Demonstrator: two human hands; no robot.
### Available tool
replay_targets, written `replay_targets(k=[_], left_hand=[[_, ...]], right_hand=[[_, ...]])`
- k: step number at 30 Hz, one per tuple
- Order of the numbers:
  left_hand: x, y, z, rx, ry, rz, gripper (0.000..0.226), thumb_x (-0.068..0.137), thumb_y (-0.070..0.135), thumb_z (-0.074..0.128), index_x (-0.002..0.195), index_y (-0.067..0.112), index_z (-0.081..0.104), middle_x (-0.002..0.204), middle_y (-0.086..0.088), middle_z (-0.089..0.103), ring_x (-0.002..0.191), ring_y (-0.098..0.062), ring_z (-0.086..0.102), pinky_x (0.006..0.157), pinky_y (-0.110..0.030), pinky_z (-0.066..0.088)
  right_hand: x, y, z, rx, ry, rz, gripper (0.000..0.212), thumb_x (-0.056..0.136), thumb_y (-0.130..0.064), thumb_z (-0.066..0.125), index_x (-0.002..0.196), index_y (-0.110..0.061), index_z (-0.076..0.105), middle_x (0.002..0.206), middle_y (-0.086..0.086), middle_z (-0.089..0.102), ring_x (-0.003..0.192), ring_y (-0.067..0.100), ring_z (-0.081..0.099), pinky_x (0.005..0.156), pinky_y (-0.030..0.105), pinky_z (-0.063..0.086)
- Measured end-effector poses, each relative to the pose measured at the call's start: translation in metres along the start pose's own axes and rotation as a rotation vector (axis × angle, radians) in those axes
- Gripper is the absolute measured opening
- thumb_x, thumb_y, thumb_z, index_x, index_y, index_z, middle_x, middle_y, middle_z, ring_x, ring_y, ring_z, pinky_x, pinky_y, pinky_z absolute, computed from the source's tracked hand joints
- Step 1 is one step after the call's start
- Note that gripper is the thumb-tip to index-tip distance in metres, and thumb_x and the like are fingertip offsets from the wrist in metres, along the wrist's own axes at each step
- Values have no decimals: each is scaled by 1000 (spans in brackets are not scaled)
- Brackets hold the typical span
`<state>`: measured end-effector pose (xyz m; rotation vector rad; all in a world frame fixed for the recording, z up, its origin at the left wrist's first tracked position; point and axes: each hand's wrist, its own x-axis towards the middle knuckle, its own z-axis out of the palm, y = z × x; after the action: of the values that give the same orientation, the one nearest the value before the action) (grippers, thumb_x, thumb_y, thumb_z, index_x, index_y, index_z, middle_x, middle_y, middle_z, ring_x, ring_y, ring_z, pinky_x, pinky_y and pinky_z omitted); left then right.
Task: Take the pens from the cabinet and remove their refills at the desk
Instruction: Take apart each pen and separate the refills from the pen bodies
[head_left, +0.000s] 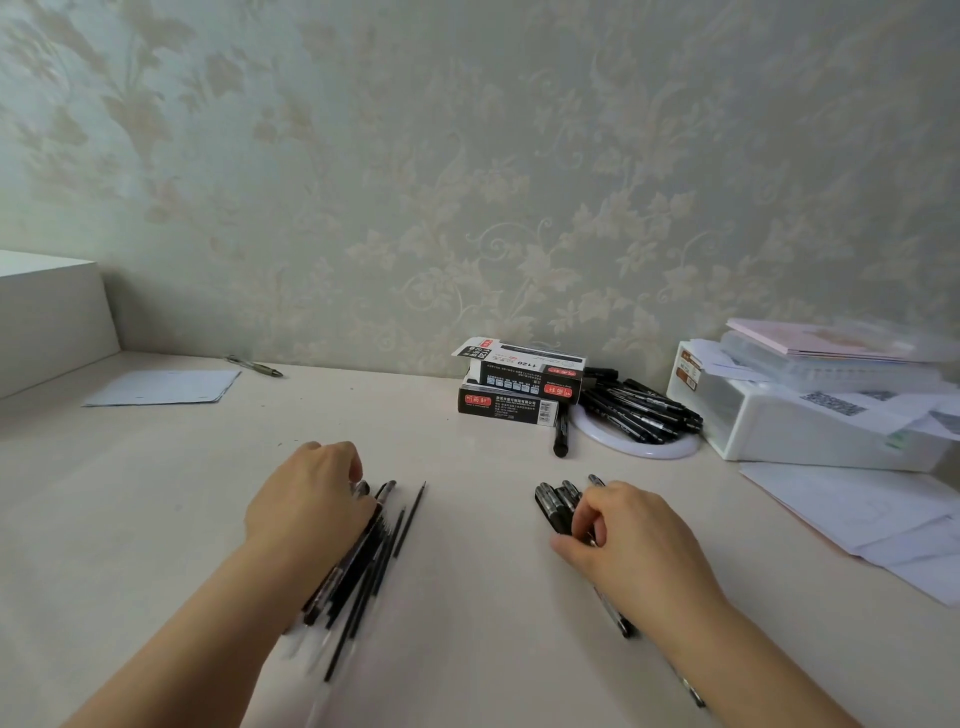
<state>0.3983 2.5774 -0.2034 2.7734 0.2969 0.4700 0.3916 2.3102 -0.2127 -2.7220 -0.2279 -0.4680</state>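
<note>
— Under the left hand (306, 493), what lies on the desk (467, 597)?

— A bundle of black pens and thin refills (358, 566), slanting from the fingers back toward the wrist. The hand lies on top of the bundle with its fingers curled down over the far end; whether they actually clasp anything I cannot tell. One loose refill (410, 519) lies just to the right of that hand, apart from the rest.

— And the right hand (623, 540)?

— Its fingers are curled round a small cluster of black pens (556, 504), whose ends stick out past the fingertips on the far side. Another pen (618, 618) pokes out from under the wrist, toward the person.

— Anything beyond the hands?

— Farther off from the right hand, two black pen boxes (514, 384) are stacked against the wall, the upper one with its flap open. A single black marker (561, 436) lies just in front of them. Right of the boxes a heap of black pens (639, 410) lies across a white ring (639, 447). Beyond that stands a white plastic box (779, 421) with papers (857, 509) around it. Far beyond the left hand, a sheet of paper (166, 387) and one pen (254, 365) lie near the wall.
</note>
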Motion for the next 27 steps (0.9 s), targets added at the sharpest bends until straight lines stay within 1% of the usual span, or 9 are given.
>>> replay_targets(k=[2, 4, 7, 10, 14, 17, 21, 25, 27], left_hand=[[0, 0, 1, -1, 10, 14, 13, 85, 28, 59, 98, 25, 57, 93, 3, 50, 86, -19, 53, 70, -30, 47], [0, 2, 1, -22, 35, 39, 11, 87, 28, 58, 98, 25, 57, 93, 4, 51, 85, -17, 53, 69, -29, 46], [-5, 14, 3, -113, 74, 176, 7, 88, 35, 61, 90, 28, 58, 85, 9, 52, 75, -10, 52, 66, -26, 40], [-18, 35, 8, -214, -64, 364, 12, 83, 39, 65, 77, 30, 59, 72, 11, 58, 63, -1, 51, 59, -17, 37], [-33, 52, 17, -221, -257, 540, 13, 85, 36, 62, 75, 30, 59, 66, 13, 60, 64, 6, 53, 57, -9, 38], [-37, 52, 23, -147, -286, 536, 12, 88, 34, 57, 78, 29, 54, 70, 10, 60, 61, -1, 49, 54, -13, 33], [-32, 44, 21, -90, -248, 457, 14, 88, 31, 55, 77, 28, 49, 62, 10, 51, 62, -8, 47, 58, -23, 37], [-28, 39, 17, -59, -224, 429, 16, 89, 30, 53, 75, 29, 45, 63, 10, 50, 66, -10, 47, 59, -25, 37], [-27, 38, 18, -56, -213, 411, 16, 89, 32, 53, 76, 29, 44, 66, 10, 50, 70, -11, 48, 62, -26, 41]], right_hand=[[0, 0, 0, -11, -7, 2, 20, 82, -44, 69, 79, -26, 62, 73, -11, 47, 74, 1, 43, 52, 15, 29], [0, -1, 1, -21, -19, 2, 21, 82, -45, 69, 78, -26, 62, 74, -11, 48, 78, 6, 52, 53, 18, 29], [0, -4, 3, -44, -36, -13, 23, 83, -47, 66, 75, -26, 61, 79, -11, 49, 80, 8, 55, 57, 21, 34], [0, -7, 6, -51, -32, -29, 21, 85, -44, 63, 75, -26, 62, 87, -10, 54, 83, 10, 57, 67, 25, 43], [1, -7, 9, -13, 24, -30, 19, 84, -41, 61, 74, -25, 61, 85, -9, 54, 80, 10, 56, 64, 24, 40], [2, -8, 8, 116, 118, -13, 22, 81, -39, 65, 67, -24, 58, 69, -9, 48, 64, 6, 49, 52, 18, 34], [4, -10, 11, 358, 174, 22, 26, 75, -35, 73, 59, -23, 58, 56, -9, 45, 58, 6, 47, 51, 17, 36], [5, -11, 12, 537, 151, 106, 23, 77, -38, 75, 64, -23, 63, 57, -6, 57, 51, 5, 49, 51, 16, 41], [5, -11, 11, 604, 133, 131, 23, 80, -39, 74, 66, -23, 65, 60, -11, 63, 51, 2, 52, 52, 15, 44]])
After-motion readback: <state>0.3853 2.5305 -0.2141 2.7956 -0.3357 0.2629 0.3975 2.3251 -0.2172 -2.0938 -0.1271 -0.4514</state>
